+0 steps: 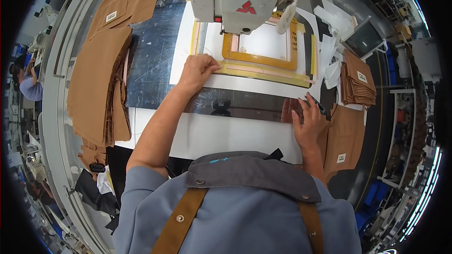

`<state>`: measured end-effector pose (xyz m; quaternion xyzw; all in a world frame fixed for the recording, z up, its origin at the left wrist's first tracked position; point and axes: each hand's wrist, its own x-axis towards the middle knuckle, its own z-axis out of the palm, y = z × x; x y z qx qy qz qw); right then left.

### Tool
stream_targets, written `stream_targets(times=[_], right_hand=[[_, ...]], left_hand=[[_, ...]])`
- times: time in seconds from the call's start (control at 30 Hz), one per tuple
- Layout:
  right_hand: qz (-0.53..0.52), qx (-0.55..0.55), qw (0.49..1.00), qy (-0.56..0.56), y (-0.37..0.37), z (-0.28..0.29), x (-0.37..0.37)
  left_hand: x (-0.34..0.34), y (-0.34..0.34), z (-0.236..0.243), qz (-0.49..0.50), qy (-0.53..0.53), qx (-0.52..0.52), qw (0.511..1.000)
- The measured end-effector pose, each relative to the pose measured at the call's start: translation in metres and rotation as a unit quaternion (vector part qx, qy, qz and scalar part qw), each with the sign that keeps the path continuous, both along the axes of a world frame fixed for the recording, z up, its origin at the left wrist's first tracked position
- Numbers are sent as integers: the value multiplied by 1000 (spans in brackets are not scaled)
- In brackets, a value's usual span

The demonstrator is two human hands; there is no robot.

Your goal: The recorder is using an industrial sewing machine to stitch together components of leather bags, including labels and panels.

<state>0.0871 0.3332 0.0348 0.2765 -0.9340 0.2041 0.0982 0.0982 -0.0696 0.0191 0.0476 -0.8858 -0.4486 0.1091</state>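
Observation:
My left hand (197, 71) has its fingertips pinched at the left end of a yellow template bar (256, 72) on a white board (183, 47); what they hold is too small to make out, and a thin thread shows nearby. My right hand (306, 122) has fingers spread by the right end of a dark glossy plate (249, 108), beside a small dark object partly hidden behind them. An orange template frame (230, 47) with a white opening lies under the white sewing machine head (235, 0).
Brown cut panels (94, 84) are piled at the left, with a smaller stack (358, 80) at the right. A scratched metal plate (150, 42) adjoins the board. A screen (365, 37) stands at the back right. A co-worker in blue (30, 84) is at the far left.

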Motion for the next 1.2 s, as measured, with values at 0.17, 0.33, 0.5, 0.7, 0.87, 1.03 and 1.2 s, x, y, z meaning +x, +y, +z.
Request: stream_targets(times=[0.17,0.33,0.5,0.7,0.87,1.03,1.2], right_hand=[[11,-25,1000,-9,1,-5,-12],[48,-10,998,-25,-16,-10,-19],[76,-19,997,-29,-25,-9,-24],[112,-49,991,-60,-56,-4,-33],[145,-90,983,-70,-137,-7,-50],[113,-69,990,38,-195,-24,-61],[98,-153,983,18,-210,-41,-64]], left_hand=[[75,-8,46,39,-85,18,996],[148,-61,49,117,-86,6,989],[294,-174,20,370,-30,193,908],[372,-199,42,528,133,256,799],[412,-221,39,425,198,341,814],[280,-134,46,409,79,268,868],[159,-42,15,311,28,139,940]])
